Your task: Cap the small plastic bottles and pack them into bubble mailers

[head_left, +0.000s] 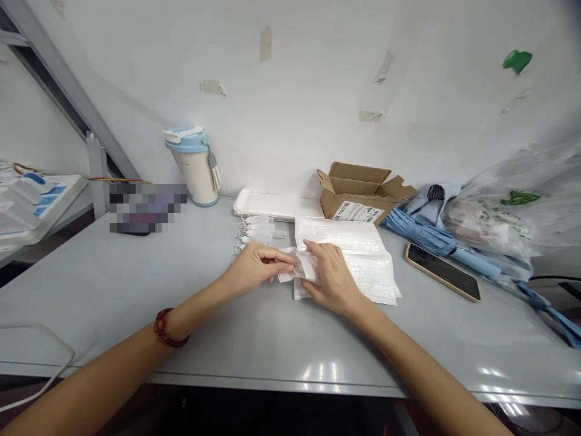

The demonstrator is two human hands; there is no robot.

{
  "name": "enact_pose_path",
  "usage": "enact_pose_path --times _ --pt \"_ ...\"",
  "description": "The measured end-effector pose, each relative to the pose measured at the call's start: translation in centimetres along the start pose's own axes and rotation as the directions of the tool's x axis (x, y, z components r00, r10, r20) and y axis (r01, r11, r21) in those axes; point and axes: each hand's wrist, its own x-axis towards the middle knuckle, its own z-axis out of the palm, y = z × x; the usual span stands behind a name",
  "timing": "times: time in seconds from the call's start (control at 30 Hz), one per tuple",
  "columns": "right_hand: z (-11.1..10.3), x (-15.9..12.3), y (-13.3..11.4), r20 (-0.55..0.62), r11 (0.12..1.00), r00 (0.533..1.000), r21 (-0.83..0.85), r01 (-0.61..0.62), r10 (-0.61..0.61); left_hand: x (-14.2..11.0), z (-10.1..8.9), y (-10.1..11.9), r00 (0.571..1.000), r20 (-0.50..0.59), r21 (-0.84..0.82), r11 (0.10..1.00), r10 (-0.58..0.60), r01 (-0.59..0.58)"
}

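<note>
A small white bubble bag (pixel 308 264) lies between my two hands, above a stack of larger white bubble bags (pixel 370 272). My right hand (pixel 333 277) grips its right part between thumb and fingers. At the bag's left end, my left hand (pixel 258 265) has its thumb and fingers pinched together on the edge; whether anything else is in that pinch is hidden. Just beyond my left hand lie several small white packets with looped cords (pixel 261 229). A red beaded bracelet (pixel 169 328) circles my left wrist.
An open cardboard box (pixel 358 197) and a white tray (pixel 281 204) stand against the wall. A blue-lidded cup (pixel 194 166) is at the back left. To the right lie a phone (pixel 442 272), a folded blue umbrella (pixel 422 233) and a clear plastic bag (pixel 512 206).
</note>
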Motion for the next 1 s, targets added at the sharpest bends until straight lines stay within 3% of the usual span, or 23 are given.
enact_pose_path --times 0.23,0.43,0.5,0.57,0.63,0.7,0.83,1.0 --pt "-0.4 0.1 -0.1 -0.026 1.0 1.0 0.021 0.014 -0.014 -0.4 -1.0 0.4 1.0 0.003 0.046 0.999 0.017 -0.017" --pt "-0.6 0.1 0.0 -0.067 0.999 0.998 0.043 0.008 -0.005 -0.2 -2.0 0.8 0.97 -0.219 0.042 0.994 0.106 -0.1" --pt "-0.6 0.1 0.0 -0.086 0.998 0.996 0.053 0.023 -0.018 -0.1 -1.8 0.8 0.979 -0.169 0.004 0.994 0.11 -0.111" --pt "-0.7 0.1 -0.2 -0.114 0.996 0.992 0.068 0.056 -0.048 -0.2 -1.4 0.7 0.997 -0.038 -0.043 0.997 0.069 -0.071" --pt "-0.7 0.1 -0.5 -0.132 0.992 0.988 0.082 0.096 -0.085 -0.4 -0.8 0.8 0.996 0.086 -0.069 0.997 0.027 -0.021" --pt "-0.7 0.2 -0.9 -0.137 0.986 0.983 0.094 0.136 -0.122 -0.6 -0.4 0.9 0.99 0.143 -0.083 0.997 0.002 0.01" --pt "-0.7 0.5 -1.5 -0.132 0.979 0.976 0.09 0.185 -0.172 -0.8 -0.2 1.2 0.989 0.145 -0.102 0.993 -0.037 0.052" --pt "-0.7 1.0 -1.9 -0.117 0.979 0.972 -0.006 0.204 -0.204 -0.8 -0.4 1.6 0.994 0.038 -0.094 0.99 -0.102 0.106"
